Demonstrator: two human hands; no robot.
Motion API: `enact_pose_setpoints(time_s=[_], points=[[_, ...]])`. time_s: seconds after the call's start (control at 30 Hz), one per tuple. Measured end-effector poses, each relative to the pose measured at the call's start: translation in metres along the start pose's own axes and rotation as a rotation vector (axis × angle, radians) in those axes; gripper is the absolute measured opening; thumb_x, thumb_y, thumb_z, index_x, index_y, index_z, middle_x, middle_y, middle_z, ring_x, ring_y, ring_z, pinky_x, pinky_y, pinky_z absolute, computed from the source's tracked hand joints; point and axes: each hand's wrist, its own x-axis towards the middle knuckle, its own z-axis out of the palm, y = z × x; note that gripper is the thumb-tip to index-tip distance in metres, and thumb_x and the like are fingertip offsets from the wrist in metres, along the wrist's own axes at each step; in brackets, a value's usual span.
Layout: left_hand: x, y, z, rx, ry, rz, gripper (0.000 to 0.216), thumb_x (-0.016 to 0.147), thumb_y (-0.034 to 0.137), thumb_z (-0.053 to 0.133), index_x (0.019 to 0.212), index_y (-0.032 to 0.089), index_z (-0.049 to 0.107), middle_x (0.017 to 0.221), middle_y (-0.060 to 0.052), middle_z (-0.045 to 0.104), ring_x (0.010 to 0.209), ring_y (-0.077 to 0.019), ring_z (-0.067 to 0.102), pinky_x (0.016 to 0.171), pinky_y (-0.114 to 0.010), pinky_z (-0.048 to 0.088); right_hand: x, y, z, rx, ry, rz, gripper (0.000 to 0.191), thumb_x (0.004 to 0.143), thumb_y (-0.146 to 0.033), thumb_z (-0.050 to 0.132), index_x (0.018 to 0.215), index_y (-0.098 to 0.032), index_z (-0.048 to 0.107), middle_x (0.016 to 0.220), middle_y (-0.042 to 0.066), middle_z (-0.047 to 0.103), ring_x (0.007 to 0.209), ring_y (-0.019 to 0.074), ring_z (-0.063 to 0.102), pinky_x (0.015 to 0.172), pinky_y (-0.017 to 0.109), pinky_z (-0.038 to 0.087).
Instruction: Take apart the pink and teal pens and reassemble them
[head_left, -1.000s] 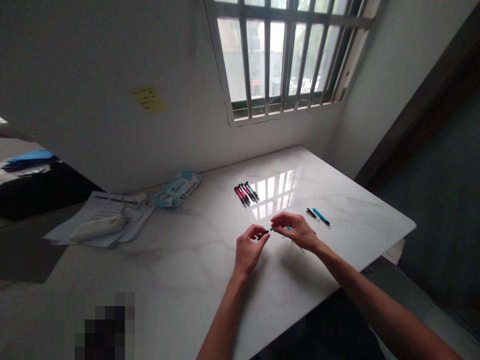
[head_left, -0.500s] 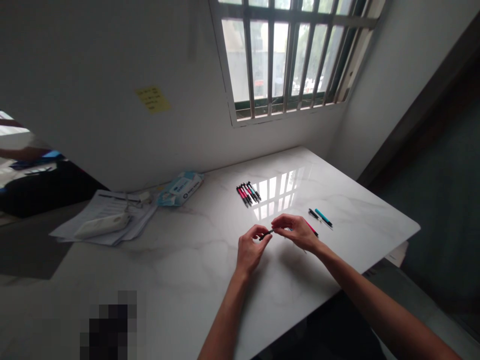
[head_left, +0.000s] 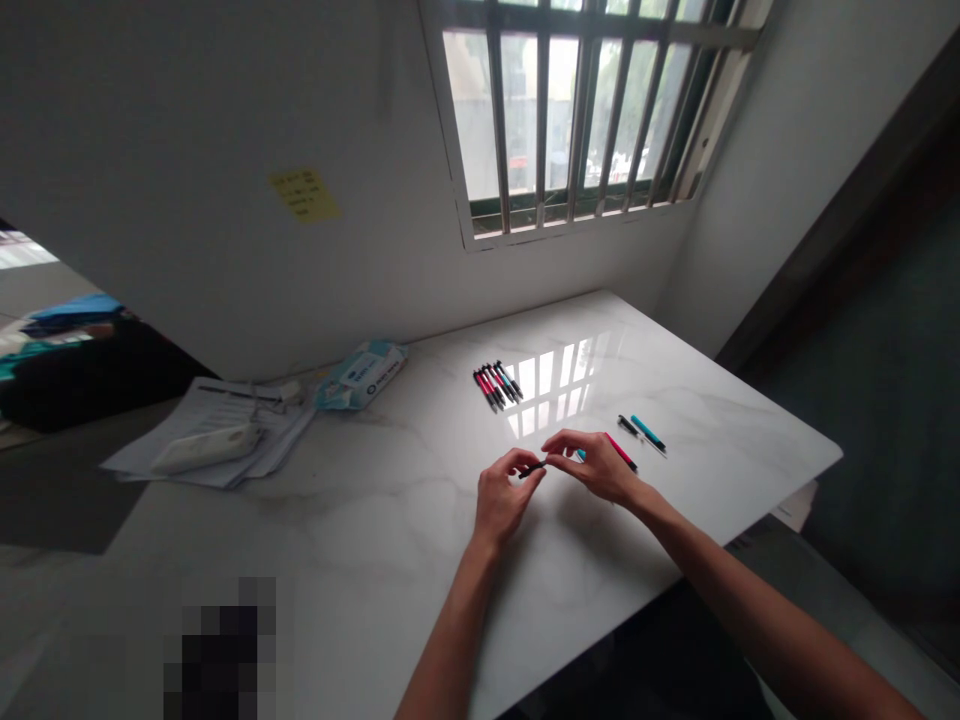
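Observation:
My left hand pinches a short black pen part between thumb and fingers, above the white marbled table. At the other end of that part, my right hand closes its thumb and fingertips on it; any smaller piece there is too fine to make out. Just behind my right hand lies a red pen barrel, and a bit of blue shows under its fingers. Farther right, a turquoise pen barrel, a black pen part and a thin refill lie close together.
Several pens lie side by side near the window reflection. At the back left of the table are a pack of wipes, stacked papers and a white device. A barred window stands behind.
Both hands stay almost in place around the black pen part. More of the red barrel and the blue piece shows beside my right hand. An arm in the far left background is gone from view.

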Motion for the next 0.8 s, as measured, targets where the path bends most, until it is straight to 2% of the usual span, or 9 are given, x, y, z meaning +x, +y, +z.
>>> enact_pose_setpoints(time_s=[0.17, 0.3, 0.47, 0.57, 0.7, 0.8], points=[[-0.0001, -0.0011, 0.0005, 0.031, 0.001, 0.015, 0.006, 0.086, 0.030, 0.074, 0.088, 0.025, 0.074, 0.088, 0.000, 0.078, 0.081, -0.0186, 0.069, 0.081, -0.033, 0.051, -0.0014, -0.0035, -0.0029, -0.063, -0.049, -0.031, 0.019, 0.096, -0.035, 0.070, 0.111, -0.027, 0.076, 0.100, 0.001, 0.080, 0.088, 0.0193, 0.073, 0.081, 0.031, 0.056], [-0.0002, -0.0015, -0.0001, 0.035, 0.004, 0.020, 0.005, 0.086, 0.028, 0.075, 0.088, 0.025, 0.074, 0.089, 0.001, 0.078, 0.081, -0.0181, 0.069, 0.081, -0.033, 0.051, -0.0026, -0.0046, -0.0032, -0.112, -0.072, -0.038, 0.014, 0.097, -0.033, 0.068, 0.105, -0.027, 0.078, 0.099, 0.001, 0.080, 0.088, 0.0191, 0.073, 0.083, 0.030, 0.054], [0.0001, -0.0012, -0.0009, 0.029, 0.021, 0.018, 0.007, 0.085, 0.031, 0.075, 0.086, 0.024, 0.073, 0.088, 0.000, 0.078, 0.080, -0.0183, 0.068, 0.080, -0.032, 0.051, 0.0005, -0.0074, -0.0036, -0.188, -0.108, 0.036, 0.026, 0.103, -0.043, 0.061, 0.098, -0.025, 0.079, 0.088, 0.001, 0.079, 0.077, 0.0179, 0.071, 0.073, 0.029, 0.049], [0.0002, -0.0009, -0.0007, 0.024, 0.016, 0.023, 0.008, 0.086, 0.032, 0.075, 0.086, 0.024, 0.074, 0.089, -0.001, 0.078, 0.081, -0.0190, 0.069, 0.081, -0.033, 0.052, 0.0031, -0.0084, -0.0037, -0.167, -0.130, 0.024, 0.027, 0.102, -0.047, 0.062, 0.101, -0.024, 0.077, 0.091, 0.002, 0.079, 0.077, 0.0175, 0.069, 0.070, 0.028, 0.048], [0.0000, -0.0010, -0.0001, 0.024, 0.016, 0.028, 0.005, 0.085, 0.030, 0.076, 0.086, 0.025, 0.075, 0.089, -0.001, 0.079, 0.082, -0.0196, 0.069, 0.082, -0.033, 0.052, 0.0051, -0.0077, -0.0041, -0.229, -0.147, 0.020, 0.035, 0.104, -0.047, 0.057, 0.090, -0.022, 0.076, 0.082, 0.003, 0.077, 0.072, 0.0181, 0.066, 0.068, 0.029, 0.046], [0.0001, -0.0011, -0.0001, 0.003, 0.021, 0.030, 0.008, 0.085, 0.033, 0.077, 0.086, 0.025, 0.076, 0.088, -0.002, 0.079, 0.081, -0.0201, 0.069, 0.082, -0.034, 0.053, 0.0051, -0.0072, -0.0055, -0.203, -0.168, 0.000, 0.030, 0.102, -0.047, 0.060, 0.094, -0.023, 0.077, 0.087, 0.004, 0.078, 0.075, 0.0190, 0.067, 0.069, 0.029, 0.047]])
